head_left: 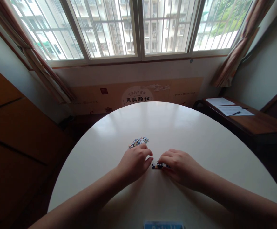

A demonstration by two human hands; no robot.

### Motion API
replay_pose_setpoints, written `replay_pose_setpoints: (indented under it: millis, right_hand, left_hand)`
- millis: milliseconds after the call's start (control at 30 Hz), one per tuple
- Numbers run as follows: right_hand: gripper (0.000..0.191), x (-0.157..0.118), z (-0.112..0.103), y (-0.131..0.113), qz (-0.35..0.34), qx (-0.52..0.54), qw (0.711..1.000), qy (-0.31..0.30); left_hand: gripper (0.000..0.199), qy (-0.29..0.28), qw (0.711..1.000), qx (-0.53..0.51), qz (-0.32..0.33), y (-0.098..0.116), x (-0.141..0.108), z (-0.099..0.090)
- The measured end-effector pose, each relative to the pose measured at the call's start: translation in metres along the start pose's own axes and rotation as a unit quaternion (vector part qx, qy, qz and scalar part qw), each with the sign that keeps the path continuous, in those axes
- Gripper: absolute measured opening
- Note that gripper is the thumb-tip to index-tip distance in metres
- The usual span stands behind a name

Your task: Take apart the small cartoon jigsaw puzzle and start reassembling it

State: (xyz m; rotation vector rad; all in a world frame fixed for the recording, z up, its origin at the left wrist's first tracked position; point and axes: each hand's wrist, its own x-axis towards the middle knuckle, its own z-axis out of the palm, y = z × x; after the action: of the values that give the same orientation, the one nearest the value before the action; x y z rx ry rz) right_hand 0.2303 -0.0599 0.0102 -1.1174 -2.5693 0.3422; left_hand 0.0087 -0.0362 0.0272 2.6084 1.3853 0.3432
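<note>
A short row of dark jigsaw puzzle pieces (156, 166) lies on the white round table (100, 190) in front of me. My right hand (176, 163) is over its right end, fingers curled with the tips on the pieces, so that part of the row is hidden. My left hand (137, 160) hovers just left of the row, fingers bent and the thumb a little apart from them. Nothing shows between them. Right behind my left hand sits a small heap of loose puzzle pieces (139, 142), its near side covered by the hand.
At the table's near edge, a blue picture card or box (163, 225) is partly in view. To the right, a brown wooden desk (260, 122) holds paper sheets (229, 110) and a black pen (236, 113). A printed cardboard panel (114, 92) stands below the barred window.
</note>
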Motion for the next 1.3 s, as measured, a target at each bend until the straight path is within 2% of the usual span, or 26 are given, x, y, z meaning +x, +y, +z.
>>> replay_pose_setpoints:
  millis: [300,467,733,1033,1300]
  right_hand:
    - [0.017,-0.001,0.004,0.001,-0.009,0.008,1.000,0.011]
    - [0.019,-0.002,0.004,0.003,-0.018,0.019,1.000,0.011]
    - [0.019,-0.002,0.005,0.003,-0.019,0.016,1.000,0.017]
    - [0.019,-0.003,0.004,0.003,-0.017,0.018,1.000,0.008]
    - [0.020,-0.003,0.002,0.001,-0.013,0.019,1.000,0.005]
  left_hand:
    - [0.016,-0.079,0.996,0.024,0.029,0.005,-0.001,-0.003]
    - [0.017,-0.102,0.994,0.026,0.006,0.010,-0.002,-0.002]
    - [0.014,-0.109,0.993,-0.019,-0.044,0.009,-0.001,0.002]
    - [0.015,-0.122,0.990,-0.053,-0.043,0.010,-0.002,-0.004]
    - [0.016,-0.098,0.995,-0.026,-0.015,0.011,-0.005,-0.002]
